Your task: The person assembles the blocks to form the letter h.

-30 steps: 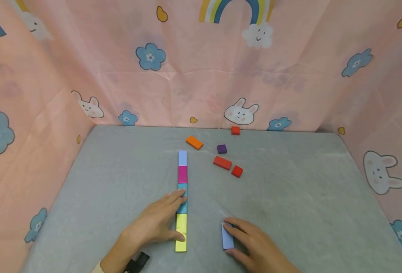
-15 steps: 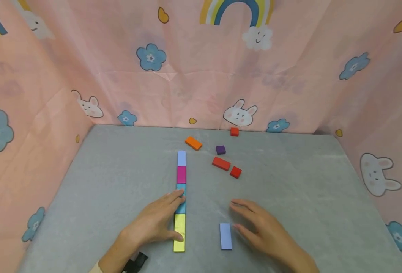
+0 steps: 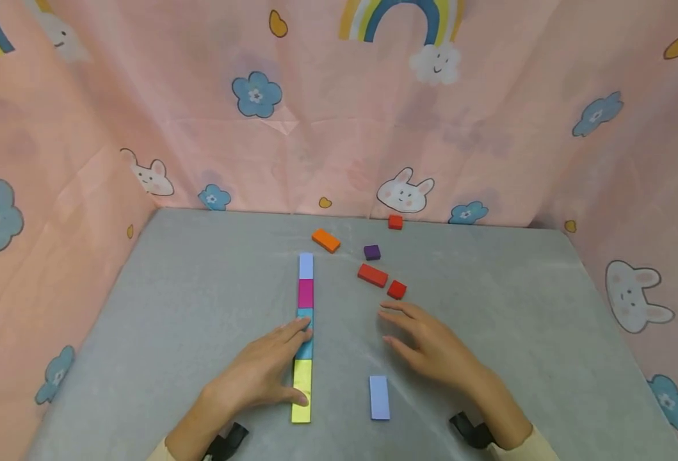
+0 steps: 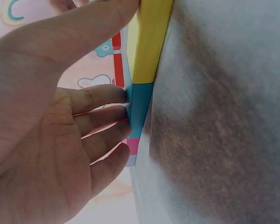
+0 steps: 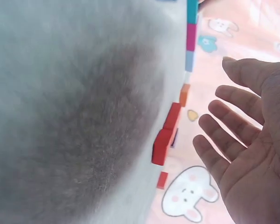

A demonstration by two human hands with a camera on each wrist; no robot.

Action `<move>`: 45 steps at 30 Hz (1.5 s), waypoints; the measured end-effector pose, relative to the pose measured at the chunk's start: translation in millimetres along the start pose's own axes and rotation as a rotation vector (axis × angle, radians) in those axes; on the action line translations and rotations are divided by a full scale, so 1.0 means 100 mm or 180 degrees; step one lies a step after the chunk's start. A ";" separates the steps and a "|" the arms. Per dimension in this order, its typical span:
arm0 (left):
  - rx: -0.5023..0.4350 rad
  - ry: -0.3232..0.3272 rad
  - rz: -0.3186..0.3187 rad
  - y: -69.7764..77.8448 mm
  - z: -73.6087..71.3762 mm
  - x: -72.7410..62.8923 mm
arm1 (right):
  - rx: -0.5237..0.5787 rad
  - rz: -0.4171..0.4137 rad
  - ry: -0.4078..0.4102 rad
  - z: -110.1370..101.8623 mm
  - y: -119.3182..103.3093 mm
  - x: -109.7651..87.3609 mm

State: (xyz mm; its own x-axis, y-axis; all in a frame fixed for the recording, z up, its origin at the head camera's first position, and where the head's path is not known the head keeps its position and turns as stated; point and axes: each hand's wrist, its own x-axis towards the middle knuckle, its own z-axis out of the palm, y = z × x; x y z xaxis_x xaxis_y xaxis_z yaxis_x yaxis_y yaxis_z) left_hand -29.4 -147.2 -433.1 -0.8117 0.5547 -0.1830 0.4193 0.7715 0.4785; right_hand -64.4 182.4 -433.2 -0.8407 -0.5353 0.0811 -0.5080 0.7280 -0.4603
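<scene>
My left hand [image 3: 260,371] rests against a straight row of coloured blocks, fingers fairly straight. Its fingertips touch the teal block [image 3: 305,346] and its thumb lies on the yellow block [image 3: 301,384]. Farther along the same row are a magenta block [image 3: 306,293] and a light-blue block [image 3: 306,266]. My right hand [image 3: 431,342] holds nothing, its fingers loosely extended over the cloth, just short of a small red block [image 3: 397,290]. A longer red block [image 3: 372,275] lies beside that one. Nearer the front lies a loose periwinkle block [image 3: 379,397].
An orange block [image 3: 326,241], a dark purple block [image 3: 372,252] and another small red block [image 3: 395,222] lie toward the back of the grey cloth surface [image 3: 488,307]. A pink patterned curtain [image 3: 315,147] bounds the back and sides.
My right hand has let go of the periwinkle block and moved forward toward the red blocks. That block stays where it was; my left hand keeps its place on the row.
</scene>
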 end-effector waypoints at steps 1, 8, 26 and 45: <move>0.0009 -0.0015 0.0000 0.00 0.00 0.00 | 0.0011 0.0001 -0.0010 0.01 0.03 0.03; -0.0045 -0.0094 -0.0036 0.03 -0.03 0.02 | 0.0018 0.0090 -0.0099 0.02 0.20 0.33; -0.0075 -0.0082 -0.0066 0.02 -0.02 -0.02 | -0.0235 0.0257 -0.0354 0.11 0.27 0.91; -0.0129 -0.0068 -0.0069 0.02 -0.02 -0.01 | -0.0233 0.0303 -0.0750 0.06 0.23 0.87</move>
State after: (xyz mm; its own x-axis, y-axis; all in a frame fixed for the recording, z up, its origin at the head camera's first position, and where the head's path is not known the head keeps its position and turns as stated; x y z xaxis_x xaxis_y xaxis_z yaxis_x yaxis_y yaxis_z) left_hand -28.5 -146.9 -430.3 -0.8113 0.5449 -0.2118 0.3846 0.7703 0.5086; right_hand -148.1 150.5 -442.4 -0.8229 -0.5416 -0.1715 -0.4481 0.8044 -0.3901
